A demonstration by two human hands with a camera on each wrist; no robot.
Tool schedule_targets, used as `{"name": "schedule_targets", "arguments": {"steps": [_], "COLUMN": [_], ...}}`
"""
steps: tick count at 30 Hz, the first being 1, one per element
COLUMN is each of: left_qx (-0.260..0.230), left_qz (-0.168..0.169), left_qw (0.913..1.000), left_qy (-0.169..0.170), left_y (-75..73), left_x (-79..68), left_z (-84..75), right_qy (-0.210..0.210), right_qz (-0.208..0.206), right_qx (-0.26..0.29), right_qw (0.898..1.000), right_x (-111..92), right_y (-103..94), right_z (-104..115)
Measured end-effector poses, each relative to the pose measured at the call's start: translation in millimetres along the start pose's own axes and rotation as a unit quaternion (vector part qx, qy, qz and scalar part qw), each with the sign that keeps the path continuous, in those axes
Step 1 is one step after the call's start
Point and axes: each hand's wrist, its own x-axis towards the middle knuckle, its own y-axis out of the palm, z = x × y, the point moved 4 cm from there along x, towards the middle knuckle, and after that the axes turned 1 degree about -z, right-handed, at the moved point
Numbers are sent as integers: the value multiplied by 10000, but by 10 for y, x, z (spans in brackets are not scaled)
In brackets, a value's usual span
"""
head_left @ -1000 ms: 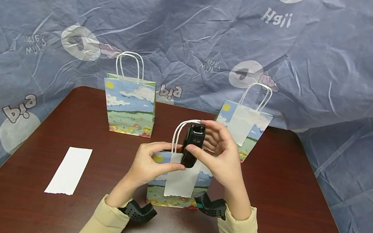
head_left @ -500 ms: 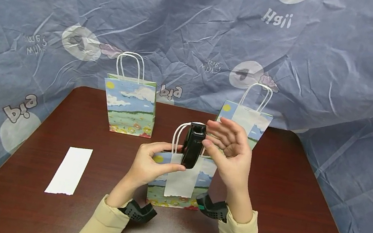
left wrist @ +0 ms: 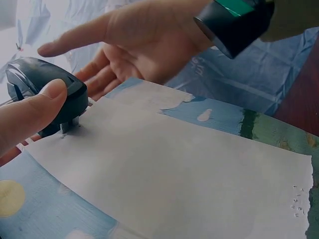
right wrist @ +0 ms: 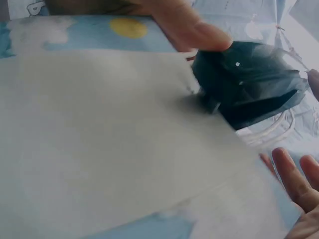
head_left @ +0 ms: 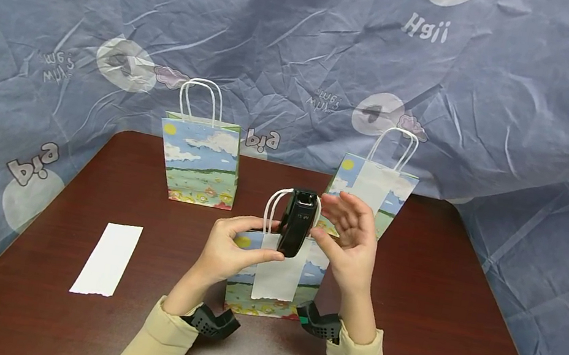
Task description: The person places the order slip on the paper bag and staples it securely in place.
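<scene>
A small black stapler (head_left: 297, 224) stands at the top edge of the nearest paper bag (head_left: 269, 310), which is printed with sky and flowers. My left hand (head_left: 228, 249) pinches it low down, thumb in front and fingers behind the bag. In the left wrist view the stapler (left wrist: 47, 92) straddles the end of a white paper strip (left wrist: 174, 159) lying against the bag's front. Just to the right, my right hand (head_left: 349, 243) is off the stapler, palm turned toward it and fingers loosely bent. White rope handles (head_left: 273, 207) rise behind the stapler.
A matching bag (head_left: 199, 164) stands at the back left of the brown table (head_left: 439, 326). Another bag (head_left: 400, 186) at the back right bears a white strip on its front. One loose white strip (head_left: 106, 259) lies on the left. Blue printed cloth (head_left: 292, 61) hangs behind.
My right hand has let go of the stapler and moved a little to the right, its fingers loosening. My left hand stays in place, still holding the stapler at the bag's edge.
</scene>
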Motion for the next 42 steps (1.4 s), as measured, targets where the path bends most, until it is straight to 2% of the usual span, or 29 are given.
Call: {"name": "schedule_targets", "arguments": {"steps": [4,5,9,16,24,32,36,42], "left_qx": [25,54,62,94,38,90,234,580], "left_qz": [3,2,29,67,64,97,210,355], "left_qw": [10000,10000,10000,9999,9997,9999,9994,9971], "left_qy": [-16,-31,-29,63,232,86,162,326], "left_y": [2,2,10,15,11,8,-8,-34], "left_x": [0,8,6,6,14,19,25,-23], "left_z": [5,-37,-29,-31,-32,-48,-56,152], "right_qy": [186,225,352,595,979,782,739,666], "right_qz": [218,281,567,898,1050,1057,1158,1234], "right_qx": [-90,-167,-553,-1533,-1624,-1683,-1623,-1653], "right_qw": [9995,9992,9962,9823,9762,9769,9771,9762], "right_x": [-58,-72,-128,-208,-226,-212,-202,-207], "right_y": [-39,-46,-74,-95,-49,-30,-24,-12], "right_z": [-97,-119,-193,-242,-226,-212,-215,-231]}}
